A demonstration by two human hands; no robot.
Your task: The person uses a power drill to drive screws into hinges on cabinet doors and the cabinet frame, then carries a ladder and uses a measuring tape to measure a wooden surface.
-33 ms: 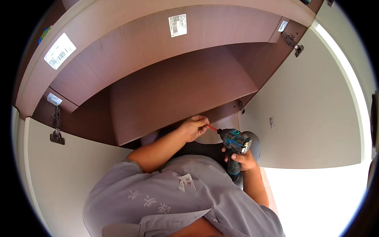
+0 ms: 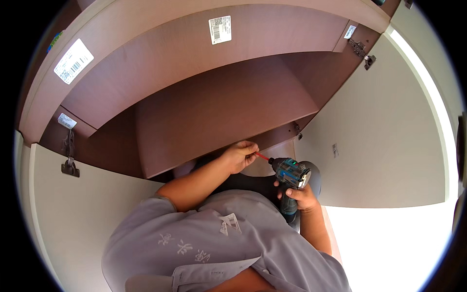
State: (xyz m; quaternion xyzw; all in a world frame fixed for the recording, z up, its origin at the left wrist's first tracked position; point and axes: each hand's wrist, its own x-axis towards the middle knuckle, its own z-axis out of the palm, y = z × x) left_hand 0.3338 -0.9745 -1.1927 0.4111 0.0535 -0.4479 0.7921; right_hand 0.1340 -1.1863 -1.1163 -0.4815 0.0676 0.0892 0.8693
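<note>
My right hand (image 2: 300, 195) grips a black and blue cordless drill driver (image 2: 291, 174) by its handle, tilted with its nose toward my left hand. From its chuck runs a long red driver bit (image 2: 262, 155). At the far end of that bit, the thumb and fingers of my left hand (image 2: 242, 156) are pinched round the tip. Whether a screw is also between those fingers is hidden. Both hands are just below the front edge of a brown cabinet shelf (image 2: 224, 117), over my lap.
The brown cabinet's front rail (image 2: 165, 53) arches above the shelf. Pale doors stand open at left (image 2: 92, 214) and right (image 2: 389, 136). Metal hinges show on the left door (image 2: 70, 168) and the right door (image 2: 369, 62). Pale flooring (image 2: 260, 169) shows beyond my knees.
</note>
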